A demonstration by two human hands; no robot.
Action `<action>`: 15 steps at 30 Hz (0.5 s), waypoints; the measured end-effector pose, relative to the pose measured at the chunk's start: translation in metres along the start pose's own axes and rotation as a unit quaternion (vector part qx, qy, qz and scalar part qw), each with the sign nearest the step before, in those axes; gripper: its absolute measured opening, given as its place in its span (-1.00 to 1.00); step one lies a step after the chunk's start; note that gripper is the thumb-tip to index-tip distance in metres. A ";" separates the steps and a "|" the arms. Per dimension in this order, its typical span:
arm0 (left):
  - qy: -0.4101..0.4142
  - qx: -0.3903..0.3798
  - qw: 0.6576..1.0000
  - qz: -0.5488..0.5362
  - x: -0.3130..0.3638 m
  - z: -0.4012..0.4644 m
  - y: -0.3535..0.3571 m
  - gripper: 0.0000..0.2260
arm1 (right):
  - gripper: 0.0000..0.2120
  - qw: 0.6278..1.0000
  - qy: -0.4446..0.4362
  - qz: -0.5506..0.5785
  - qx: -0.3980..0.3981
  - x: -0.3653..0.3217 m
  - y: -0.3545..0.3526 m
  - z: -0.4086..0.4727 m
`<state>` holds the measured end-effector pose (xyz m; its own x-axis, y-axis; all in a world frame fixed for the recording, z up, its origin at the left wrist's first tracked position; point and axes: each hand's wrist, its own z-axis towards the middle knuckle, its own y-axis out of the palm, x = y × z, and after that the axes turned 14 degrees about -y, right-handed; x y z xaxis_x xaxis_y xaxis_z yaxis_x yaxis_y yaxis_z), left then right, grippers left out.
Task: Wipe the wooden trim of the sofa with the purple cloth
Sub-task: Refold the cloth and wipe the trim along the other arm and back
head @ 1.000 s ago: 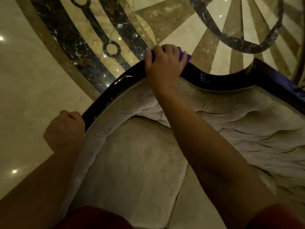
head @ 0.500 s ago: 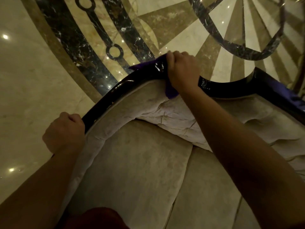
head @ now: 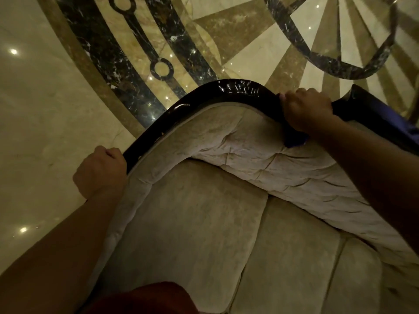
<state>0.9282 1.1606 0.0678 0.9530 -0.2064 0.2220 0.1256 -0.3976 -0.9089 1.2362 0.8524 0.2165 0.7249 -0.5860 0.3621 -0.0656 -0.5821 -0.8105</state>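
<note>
The sofa's dark glossy wooden trim point(head: 231, 89) curves along the top of the cream tufted backrest point(head: 249, 150). My right hand point(head: 306, 109) presses the purple cloth point(head: 294, 141) onto the trim at its right dip; only a dark purple corner shows below my wrist. My left hand point(head: 99, 173) is closed in a fist against the trim's lower left end, and no object shows in it.
Polished marble floor point(head: 45, 109) with dark inlaid bands lies behind the sofa. Cream seat cushions point(head: 192, 234) fill the foreground. A further stretch of trim point(head: 374, 109) with a bluish sheen runs off to the right.
My right hand has slid the cloth rightwards along the trim, from the crest of the curve to its right dip. My left hand stays at the trim's left end.
</note>
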 end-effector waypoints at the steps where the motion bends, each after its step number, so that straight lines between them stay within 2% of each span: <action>1: -0.003 -0.003 1.000 -0.001 0.001 0.000 -0.001 -0.62 | -0.63 1.000 -0.009 -0.009 -0.019 0.005 -0.004 -0.003; 6: 0.008 -0.009 1.000 0.005 -0.001 -0.001 -0.004 -0.62 | -0.56 0.984 -0.005 -0.126 -0.127 0.005 -0.020 -0.019; 10: 0.025 -0.006 1.000 -0.002 -0.004 0.000 0.000 -0.61 | -0.49 0.975 -0.022 -0.152 -0.162 0.002 -0.028 -0.031; 13: 0.016 -0.008 1.000 -0.020 -0.007 0.002 0.007 -0.59 | -0.40 0.982 -0.062 -0.123 -0.128 0.001 -0.034 -0.045; 15: 0.021 -0.016 0.999 -0.025 -0.009 0.004 0.007 -0.58 | -0.43 0.995 -0.037 -0.054 -0.076 -0.001 -0.034 -0.053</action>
<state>0.9218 1.1627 0.0581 0.9328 -0.2230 0.2832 0.1641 -0.4367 -0.8845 1.2014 0.8433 0.2681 0.7818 -0.4756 0.4032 -0.0838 -0.7209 -0.6879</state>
